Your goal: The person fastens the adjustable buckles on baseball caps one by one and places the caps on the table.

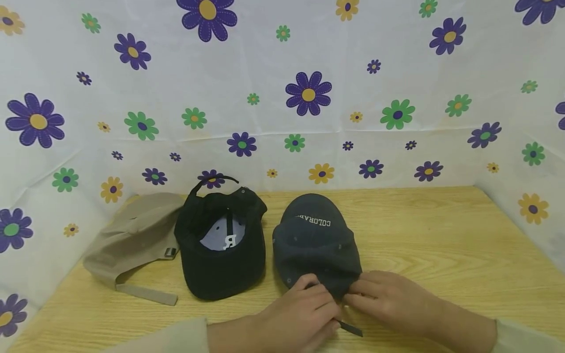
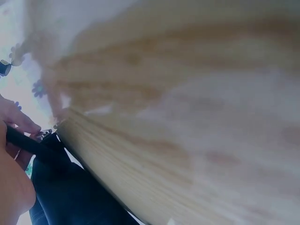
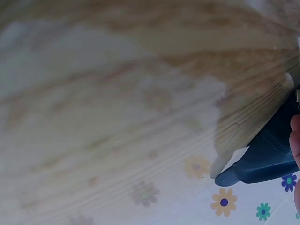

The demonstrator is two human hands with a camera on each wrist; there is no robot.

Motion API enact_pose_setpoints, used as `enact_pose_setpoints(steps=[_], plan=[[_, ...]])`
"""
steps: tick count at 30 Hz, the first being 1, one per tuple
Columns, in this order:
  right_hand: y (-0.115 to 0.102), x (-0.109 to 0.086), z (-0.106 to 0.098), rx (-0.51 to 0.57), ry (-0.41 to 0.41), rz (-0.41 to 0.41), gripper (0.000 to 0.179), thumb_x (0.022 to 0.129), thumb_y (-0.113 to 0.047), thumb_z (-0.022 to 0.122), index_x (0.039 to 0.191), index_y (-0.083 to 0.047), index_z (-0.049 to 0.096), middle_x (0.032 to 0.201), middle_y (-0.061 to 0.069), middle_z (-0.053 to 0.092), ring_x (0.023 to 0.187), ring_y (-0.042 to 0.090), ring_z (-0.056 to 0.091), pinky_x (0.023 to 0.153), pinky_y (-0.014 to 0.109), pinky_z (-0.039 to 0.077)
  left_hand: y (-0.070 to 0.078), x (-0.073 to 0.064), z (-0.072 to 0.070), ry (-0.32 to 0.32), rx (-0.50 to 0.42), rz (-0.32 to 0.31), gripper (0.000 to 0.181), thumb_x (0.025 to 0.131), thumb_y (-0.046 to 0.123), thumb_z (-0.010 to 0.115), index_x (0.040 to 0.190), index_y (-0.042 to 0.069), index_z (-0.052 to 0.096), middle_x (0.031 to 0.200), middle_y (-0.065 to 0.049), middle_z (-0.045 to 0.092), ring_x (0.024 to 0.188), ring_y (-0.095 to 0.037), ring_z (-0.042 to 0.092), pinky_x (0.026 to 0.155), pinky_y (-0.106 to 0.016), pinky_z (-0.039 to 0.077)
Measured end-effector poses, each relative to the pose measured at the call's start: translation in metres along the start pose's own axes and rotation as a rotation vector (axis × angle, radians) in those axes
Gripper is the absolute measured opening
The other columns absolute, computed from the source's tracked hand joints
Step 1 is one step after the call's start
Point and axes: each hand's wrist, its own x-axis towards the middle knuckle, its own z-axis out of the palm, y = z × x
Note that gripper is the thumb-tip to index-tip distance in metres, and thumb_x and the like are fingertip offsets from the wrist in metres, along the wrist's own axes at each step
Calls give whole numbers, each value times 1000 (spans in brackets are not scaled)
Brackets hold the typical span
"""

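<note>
A navy baseball cap lies on the table with its brim away from me and white "COLORADO" lettering upside down. My left hand grips the dark strap at the back of this cap; the strap's loose end sticks out past the fingers. In the left wrist view the strap runs between the fingers. At the cap's near right edge, my right hand pinches the back rim. Small metal buckle shows by those fingertips. The right wrist view catches only fingertips beside the cap.
To the left, a black cap lies upturned, its strap sticking up at the back. Beyond it a beige cap rests on its side, its strap trailing on the wooden table. Flower-printed white cloth hangs behind and at both sides.
</note>
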Motion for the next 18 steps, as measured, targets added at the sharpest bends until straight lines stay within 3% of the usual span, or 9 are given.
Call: enact_pose_setpoints(steps=[5,9,12,18], plan=[[-1,-2,1,29,-4,-9,41,110,-18,30,114,-13,70,108,-3,69,101,12,66,89,25,54,-1,-1,1,150,-11,59,9,94,18,68,103,16,68,94,10,68,86,-2,61,94,-25,44],[0,-4,1,92,-26,0,21,104,-19,52,116,-16,68,110,-5,69,102,10,65,90,23,53,-2,-1,3,215,-67,85,10,93,14,69,103,15,69,95,9,69,86,-2,60,93,-23,45],[0,-4,2,134,-60,2,23,97,-19,65,119,-20,67,110,-7,67,99,8,63,89,19,51,-3,-1,3,221,-118,98,10,94,10,67,103,14,70,98,8,69,90,-2,61,93,-21,45],[-3,-4,4,114,-169,35,29,95,-23,67,124,-24,67,111,-8,61,98,5,57,87,16,48,-4,-1,1,185,-154,106,13,93,8,67,103,14,72,102,6,68,93,-4,61,94,-16,45]])
